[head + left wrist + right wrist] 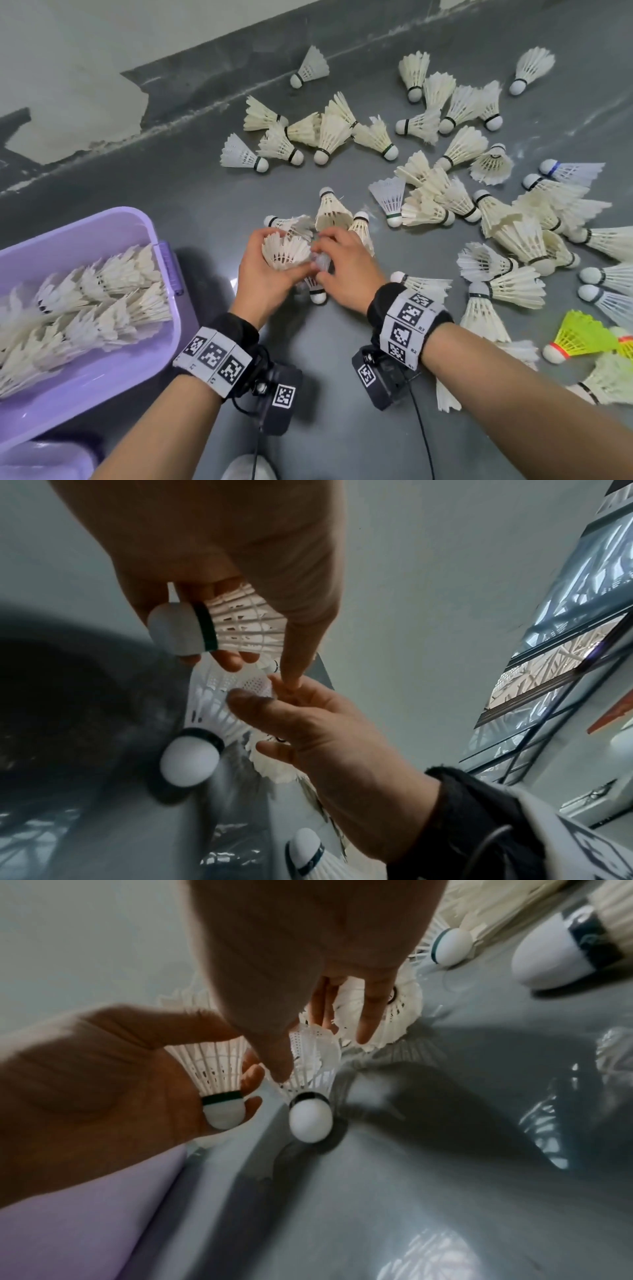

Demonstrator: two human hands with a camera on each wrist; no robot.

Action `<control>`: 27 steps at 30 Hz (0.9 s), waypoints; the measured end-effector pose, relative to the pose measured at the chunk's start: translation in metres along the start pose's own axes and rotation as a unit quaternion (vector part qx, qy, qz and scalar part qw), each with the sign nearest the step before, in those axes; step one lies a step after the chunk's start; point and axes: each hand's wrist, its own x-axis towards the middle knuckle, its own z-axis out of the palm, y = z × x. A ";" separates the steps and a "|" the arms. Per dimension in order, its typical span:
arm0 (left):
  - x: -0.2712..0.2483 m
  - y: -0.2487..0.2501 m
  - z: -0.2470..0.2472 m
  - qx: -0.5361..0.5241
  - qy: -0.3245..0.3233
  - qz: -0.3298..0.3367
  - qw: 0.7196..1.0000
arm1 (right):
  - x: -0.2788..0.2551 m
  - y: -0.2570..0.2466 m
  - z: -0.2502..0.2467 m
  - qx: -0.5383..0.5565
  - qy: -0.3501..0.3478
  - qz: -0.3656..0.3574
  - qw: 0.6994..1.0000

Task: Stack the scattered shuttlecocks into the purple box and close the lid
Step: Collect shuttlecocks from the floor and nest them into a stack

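My left hand (274, 263) grips a white feather shuttlecock (285, 250) by its skirt, its cork with a green band (178, 628) pointing down. Right beside it, my right hand (323, 262) pinches the feathers of a second white shuttlecock (313, 1064), whose black-banded cork (310, 1121) rests on the grey floor. The two hands touch at the fingertips. The purple box (113, 373) stands open at the left, holding rows of nested white shuttlecocks (85, 308). Many loose shuttlecocks (445, 205) lie scattered across the floor ahead and to the right.
Two more shuttlecocks (334, 212) lie just beyond my hands. A yellow plastic shuttlecock (579, 339) lies at the right edge. A wall with peeling paint (85, 102) runs along the far left. Bare grey floor (212, 205) separates the box from the pile.
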 end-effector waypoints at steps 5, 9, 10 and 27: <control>0.002 -0.008 -0.005 0.052 0.001 0.008 0.999 | 0.003 -0.002 -0.014 0.087 0.150 0.023 0.984; 0.002 -0.009 0.001 0.084 -0.039 0.010 0.996 | 0.000 -0.013 -0.035 0.137 0.242 0.036 0.960; 0.001 -0.008 0.003 0.096 -0.051 0.013 0.994 | -0.003 -0.017 -0.038 0.142 0.255 0.026 0.956; -0.012 0.011 0.016 0.068 -0.126 0.080 0.987 | -0.036 -0.019 -0.025 0.050 0.144 -0.059 0.987</control>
